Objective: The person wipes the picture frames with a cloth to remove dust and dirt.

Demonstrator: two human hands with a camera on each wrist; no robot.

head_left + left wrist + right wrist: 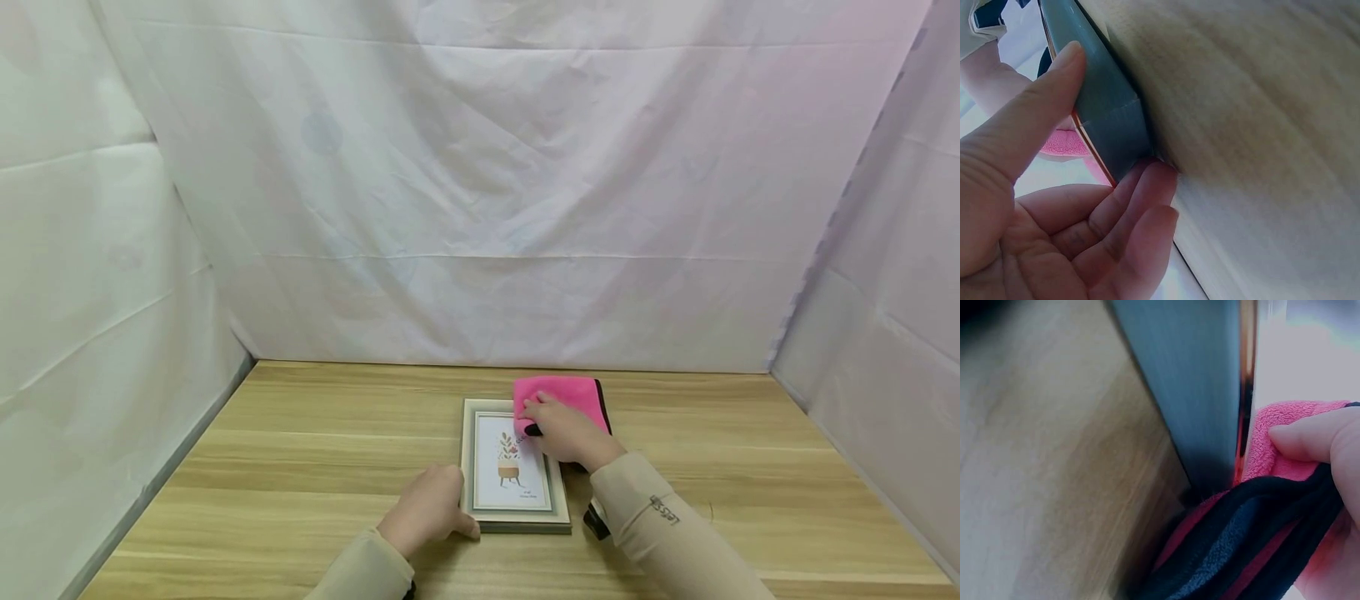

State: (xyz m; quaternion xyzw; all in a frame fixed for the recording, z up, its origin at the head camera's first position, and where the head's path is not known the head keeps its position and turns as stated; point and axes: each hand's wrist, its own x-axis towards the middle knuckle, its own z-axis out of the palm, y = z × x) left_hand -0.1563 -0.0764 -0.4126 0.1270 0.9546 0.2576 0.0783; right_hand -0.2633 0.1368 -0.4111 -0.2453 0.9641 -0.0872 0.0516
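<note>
A picture frame [560, 508] with a pale border and a plant-stand print lies flat on the wooden table. My left hand [429, 508] grips its near left corner. In the left wrist view the thumb [1067, 59] presses one side of the frame [1113, 125], and the curled fingers touch the adjoining side. With my right hand [566, 429] I hold a folded pink cloth [573, 390] with black edging over the frame's far right corner. The right wrist view shows the thumb on the cloth [1272, 447] and its layers bunched under the hand; the other fingers are mostly hidden there.
The wood-grain table [322, 450] extends to both sides of the frame. White cloth hangs as a back wall [480, 208] and as side walls [97, 292]. A dark device [596, 521] is partly visible under the right wrist.
</note>
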